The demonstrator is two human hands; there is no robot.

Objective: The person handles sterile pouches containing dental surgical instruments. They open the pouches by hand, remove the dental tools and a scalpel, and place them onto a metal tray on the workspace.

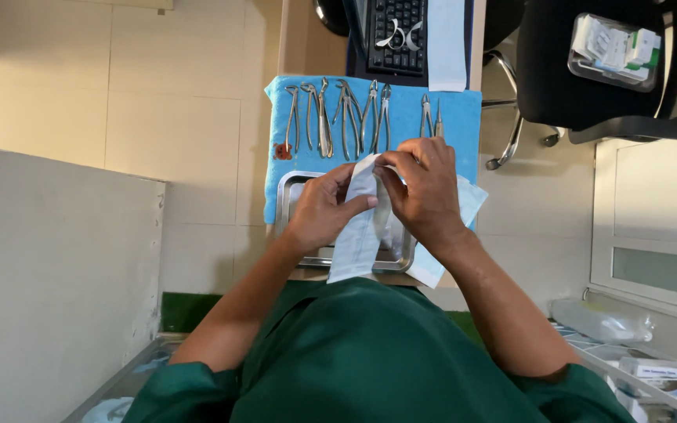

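Both hands pinch a long white pouch (360,227) over a steel tray (291,192): left hand (324,207) with its grip clamped on the near edge, right hand (425,188) closed on the far end. The pouch's contents are hard to make out. Beyond, metal forceps (346,117) line a blue cloth (456,117) on the narrow counter (299,39); beige floor tiles surround it.

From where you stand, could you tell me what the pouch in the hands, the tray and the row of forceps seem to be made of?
Pouch: apparently matte white paper, perhaps film-backed; it creases softly. Tray: polished metal, probably steel, with a bright rim. Forceps: shiny silver metal, glinting on the blue cloth.
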